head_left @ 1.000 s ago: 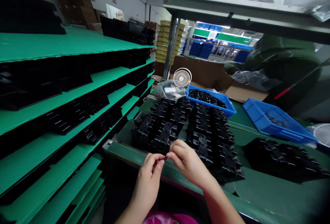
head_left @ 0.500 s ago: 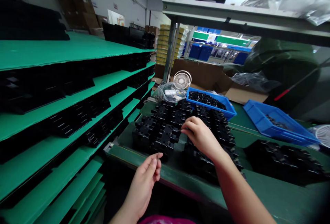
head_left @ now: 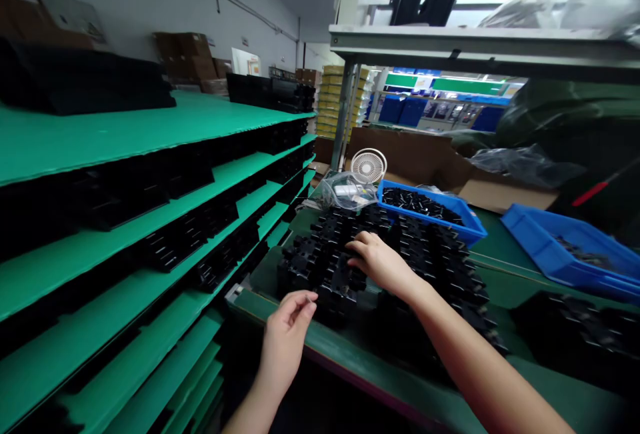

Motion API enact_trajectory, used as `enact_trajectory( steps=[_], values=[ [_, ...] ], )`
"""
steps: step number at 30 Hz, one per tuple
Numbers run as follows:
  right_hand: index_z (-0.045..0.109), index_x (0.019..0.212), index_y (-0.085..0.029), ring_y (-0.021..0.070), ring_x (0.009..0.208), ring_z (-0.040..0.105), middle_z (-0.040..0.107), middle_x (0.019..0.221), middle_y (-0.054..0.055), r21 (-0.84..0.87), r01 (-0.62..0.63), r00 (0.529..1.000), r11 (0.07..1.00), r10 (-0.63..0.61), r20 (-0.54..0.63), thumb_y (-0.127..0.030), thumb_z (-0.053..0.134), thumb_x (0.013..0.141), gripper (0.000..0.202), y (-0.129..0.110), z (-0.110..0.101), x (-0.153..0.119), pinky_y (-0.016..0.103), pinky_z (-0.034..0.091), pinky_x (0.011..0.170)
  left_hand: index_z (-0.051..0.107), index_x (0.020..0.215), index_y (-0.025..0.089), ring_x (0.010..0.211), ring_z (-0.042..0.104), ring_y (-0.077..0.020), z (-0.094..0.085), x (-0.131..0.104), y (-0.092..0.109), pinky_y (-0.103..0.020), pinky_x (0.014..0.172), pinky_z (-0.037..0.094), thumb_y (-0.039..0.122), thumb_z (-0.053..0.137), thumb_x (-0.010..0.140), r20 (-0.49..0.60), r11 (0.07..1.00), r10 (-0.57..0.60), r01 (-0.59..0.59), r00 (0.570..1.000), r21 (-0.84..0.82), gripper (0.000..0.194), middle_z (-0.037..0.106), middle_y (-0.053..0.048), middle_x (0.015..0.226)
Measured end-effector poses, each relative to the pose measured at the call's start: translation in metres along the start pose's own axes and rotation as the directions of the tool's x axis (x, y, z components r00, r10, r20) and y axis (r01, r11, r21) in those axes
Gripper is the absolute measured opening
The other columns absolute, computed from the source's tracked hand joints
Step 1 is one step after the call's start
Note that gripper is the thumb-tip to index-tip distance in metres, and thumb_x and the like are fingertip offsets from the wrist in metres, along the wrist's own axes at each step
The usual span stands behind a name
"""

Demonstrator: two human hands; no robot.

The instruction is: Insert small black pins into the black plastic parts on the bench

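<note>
My left hand (head_left: 289, 327) is in front of the bench edge, thumb and forefinger pinched on a small thin piece (head_left: 312, 297) whose kind is too small to tell. Over the rows of black moulded parts (head_left: 340, 281) on the bench hovers my right hand (head_left: 377, 261). Its thumb and fingers are curled but parted at the tips, close to the top of one black part; I cannot tell whether they touch it. Nothing shows held in them. The black parts stand side by side, with small bright bits along their edges.
Behind the parts stands a blue bin (head_left: 430, 211) of small black pieces; another blue bin (head_left: 570, 247) is to the right. A bagged item (head_left: 350, 193) and a white fan (head_left: 369, 166) sit at the back. Green layered sheets (head_left: 215, 111) with black parts rise at left, a shelf (head_left: 480, 41) overhead.
My right thumb and fingers have parted from a pinch, staying over the black parts. My left hand keeps its pinch near the bench edge. The whole view has shifted, scenery sliding right and down.
</note>
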State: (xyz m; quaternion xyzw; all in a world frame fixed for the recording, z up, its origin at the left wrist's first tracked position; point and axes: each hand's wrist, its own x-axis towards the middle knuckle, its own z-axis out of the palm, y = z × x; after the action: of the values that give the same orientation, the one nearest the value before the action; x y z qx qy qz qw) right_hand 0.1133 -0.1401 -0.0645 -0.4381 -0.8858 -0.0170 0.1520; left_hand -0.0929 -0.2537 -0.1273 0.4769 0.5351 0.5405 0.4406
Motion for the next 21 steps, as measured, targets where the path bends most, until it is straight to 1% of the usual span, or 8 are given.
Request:
enact_trajectory(
  steps=[3,6,8,10,13,17,19,21],
  values=[
    [0.058,0.116,-0.022,0.0204,0.098,0.055,0.056,0.107,0.008,0.225,0.017,0.998,0.974,-0.003,-0.061,-0.029,0.055,0.088,0.028,-0.018,-0.011,-0.015,0.036,0.047,0.086,0.068,0.088,0.021,0.094,0.060,-0.0195,-0.014,0.031,-0.003,-0.029,0.080,0.045,0.035,0.058,0.082,-0.131,0.983,0.158,-0.144,0.979,0.110,0.019,0.065,-0.006,0.102],
    [0.059,0.113,-0.026,0.0192,0.100,0.056,0.056,0.110,0.006,0.359,-0.008,0.999,0.933,0.019,-0.027,-0.033,0.050,0.091,0.025,-0.031,-0.025,-0.035,0.034,0.048,0.088,0.069,0.089,0.019,0.099,0.060,-0.0205,-0.028,0.065,-0.009,-0.031,0.083,0.047,0.036,0.059,0.080,-0.225,0.972,0.216,-0.188,0.950,0.138,0.021,0.064,-0.008,0.104],
    [0.059,0.112,-0.027,0.0193,0.101,0.056,0.055,0.113,0.006,0.391,-0.047,0.999,0.919,0.046,0.012,-0.035,0.048,0.091,0.024,-0.033,-0.031,-0.049,0.034,0.048,0.088,0.069,0.090,0.018,0.102,0.059,-0.0208,-0.032,0.082,-0.014,-0.032,0.087,0.047,0.036,0.060,0.080,-0.237,0.971,0.223,-0.193,0.945,0.144,0.023,0.064,-0.009,0.105],
    [0.059,0.112,-0.028,0.0194,0.102,0.056,0.054,0.115,0.006,0.409,-0.086,0.996,0.908,0.076,0.040,-0.035,0.048,0.092,0.024,-0.031,-0.033,-0.063,0.033,0.048,0.088,0.070,0.088,0.017,0.101,0.060,-0.0211,-0.034,0.090,-0.019,-0.033,0.088,0.048,0.037,0.061,0.078,-0.220,0.969,0.220,-0.187,0.950,0.160,0.024,0.064,-0.009,0.104],
    [0.058,0.112,-0.029,0.0196,0.104,0.055,0.053,0.116,0.006,0.432,-0.138,0.990,0.891,0.125,0.059,-0.034,0.047,0.092,0.023,-0.020,-0.037,-0.086,0.032,0.048,0.089,0.070,0.089,0.018,0.100,0.061,-0.0214,-0.034,0.090,-0.024,-0.034,0.088,0.048,0.039,0.060,0.079,-0.177,0.965,0.210,-0.174,0.962,0.195,0.025,0.065,-0.009,0.105],
    [0.058,0.112,-0.029,0.0212,0.105,0.055,0.053,0.117,0.008,0.462,-0.183,0.983,0.868,0.173,0.063,-0.033,0.047,0.092,0.023,-0.004,-0.045,-0.118,0.034,0.048,0.091,0.071,0.087,0.020,0.101,0.060,-0.0229,-0.038,0.088,-0.021,-0.038,0.094,0.045,0.040,0.062,0.077,-0.122,0.947,0.222,-0.184,0.967,0.263,0.025,0.065,-0.008,0.107],
    [0.058,0.111,-0.028,0.0216,0.103,0.056,0.055,0.116,0.008,0.473,-0.217,0.974,0.854,0.219,0.051,-0.033,0.048,0.091,0.023,0.003,-0.049,-0.133,0.034,0.049,0.090,0.071,0.086,0.021,0.100,0.060,-0.0237,-0.041,0.090,-0.018,-0.040,0.096,0.043,0.041,0.061,0.077,-0.064,0.902,0.260,-0.219,0.963,0.371,0.024,0.066,-0.007,0.106],
    [0.059,0.109,-0.028,0.0210,0.103,0.057,0.056,0.114,0.008,0.473,-0.260,0.959,0.842,0.282,0.025,-0.032,0.049,0.091,0.022,0.010,-0.054,-0.148,0.034,0.049,0.089,0.070,0.089,0.022,0.101,0.060,-0.0238,-0.044,0.093,-0.017,-0.040,0.097,0.043,0.043,0.057,0.078,0.004,0.830,0.296,-0.259,0.955,0.494,0.026,0.066,-0.006,0.107]
  ],
)
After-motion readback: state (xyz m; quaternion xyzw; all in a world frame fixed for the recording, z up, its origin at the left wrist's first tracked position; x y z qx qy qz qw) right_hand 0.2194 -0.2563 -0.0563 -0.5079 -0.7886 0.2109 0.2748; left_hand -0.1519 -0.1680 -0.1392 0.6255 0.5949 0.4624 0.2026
